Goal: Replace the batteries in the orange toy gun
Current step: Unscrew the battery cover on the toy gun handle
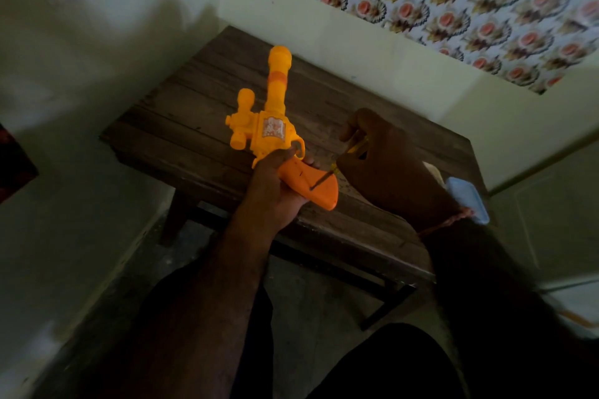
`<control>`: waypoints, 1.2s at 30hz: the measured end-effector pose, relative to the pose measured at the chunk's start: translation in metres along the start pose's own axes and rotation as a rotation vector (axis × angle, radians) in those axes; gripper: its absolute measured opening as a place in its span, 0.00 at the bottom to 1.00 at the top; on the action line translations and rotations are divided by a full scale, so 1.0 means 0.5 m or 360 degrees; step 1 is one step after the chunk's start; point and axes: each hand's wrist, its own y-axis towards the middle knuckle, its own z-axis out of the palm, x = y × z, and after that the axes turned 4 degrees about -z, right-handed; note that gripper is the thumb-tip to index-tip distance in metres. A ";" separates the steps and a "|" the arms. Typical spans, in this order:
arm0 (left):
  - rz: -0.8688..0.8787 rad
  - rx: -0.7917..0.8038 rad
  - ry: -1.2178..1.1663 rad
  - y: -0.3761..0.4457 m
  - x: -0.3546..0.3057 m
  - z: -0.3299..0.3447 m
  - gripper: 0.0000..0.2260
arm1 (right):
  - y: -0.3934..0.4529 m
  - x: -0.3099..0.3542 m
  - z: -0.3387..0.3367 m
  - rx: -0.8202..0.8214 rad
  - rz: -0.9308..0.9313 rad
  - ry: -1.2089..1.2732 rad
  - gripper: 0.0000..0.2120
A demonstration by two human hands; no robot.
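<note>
head view: the left hand (275, 185) has its fingers wrapped round the grip of the orange toy gun (269, 126), holding it above the wooden tabletop (181, 126) with the barrel pointing away. the right hand (385, 159) has its fingers curled round a yellow-handled screwdriver (337, 167), whose dark tip touches the side of the grip, probably at the battery cover screw.

likely trouble: the gun is held in the air, so it could twist under pressure and the tip could skip out of the screw, chewing the head or jabbing the left palm just beside it. a loosened screw could drop to the dim floor.

a pale blue lidded box (470, 201) sits at the tabletop's right edge, behind the right wrist, near enough to be nudged off.
</note>
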 end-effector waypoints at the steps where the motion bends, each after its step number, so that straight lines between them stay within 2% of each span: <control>1: -0.0001 -0.0009 0.0006 -0.001 0.000 0.001 0.14 | 0.000 0.000 0.000 0.0011 -0.0002 -0.0015 0.11; 9: 0.0004 0.0057 0.0064 0.001 0.001 -0.005 0.10 | 0.013 0.018 -0.030 0.0417 -0.0068 -0.0106 0.06; 11: 0.0009 0.0074 0.0069 -0.001 0.000 -0.006 0.09 | 0.016 0.018 -0.024 0.0404 -0.0040 -0.0082 0.02; 13: -0.0012 0.0111 0.0071 -0.004 -0.003 -0.006 0.10 | 0.011 0.013 -0.015 0.0308 -0.0028 -0.0155 0.04; 15: -0.0031 0.0115 0.0092 -0.001 -0.003 -0.009 0.12 | 0.005 0.003 -0.009 0.0155 -0.0163 -0.0492 0.07; 17: -0.0033 0.0105 0.0097 0.004 -0.002 -0.011 0.13 | 0.000 0.001 -0.011 0.0117 -0.0228 -0.0729 0.09; 18: -0.0031 0.0105 0.0096 0.005 -0.003 -0.013 0.14 | -0.001 0.001 -0.012 0.0146 -0.0238 -0.0725 0.08; 20: -0.0037 0.0110 0.0094 0.001 -0.003 -0.010 0.15 | 0.001 0.005 -0.016 0.0217 -0.0179 -0.0460 0.05; 23: -0.0015 0.0084 0.0085 -0.001 -0.003 -0.008 0.14 | 0.007 0.012 -0.022 0.0272 -0.0067 -0.0134 0.07; 27: 0.0017 0.0098 0.0132 -0.005 -0.003 -0.005 0.14 | 0.009 0.015 -0.020 0.0323 -0.0071 -0.0111 0.08; 30: 0.0004 0.0079 0.0097 -0.005 -0.002 -0.004 0.12 | 0.010 0.015 -0.018 0.0349 -0.0046 -0.0098 0.04; 33: -0.0035 0.0084 0.0082 -0.003 -0.004 -0.003 0.13 | 0.008 0.010 -0.013 0.0258 -0.0064 -0.0245 0.02; 35: -0.0037 0.0066 0.0077 -0.003 -0.002 -0.002 0.13 | 0.006 0.006 -0.011 0.0190 -0.0073 -0.0208 0.01; 36: -0.0035 0.0047 0.0078 0.000 -0.002 -0.005 0.12 | 0.005 0.006 -0.011 0.0174 -0.0071 -0.0163 0.04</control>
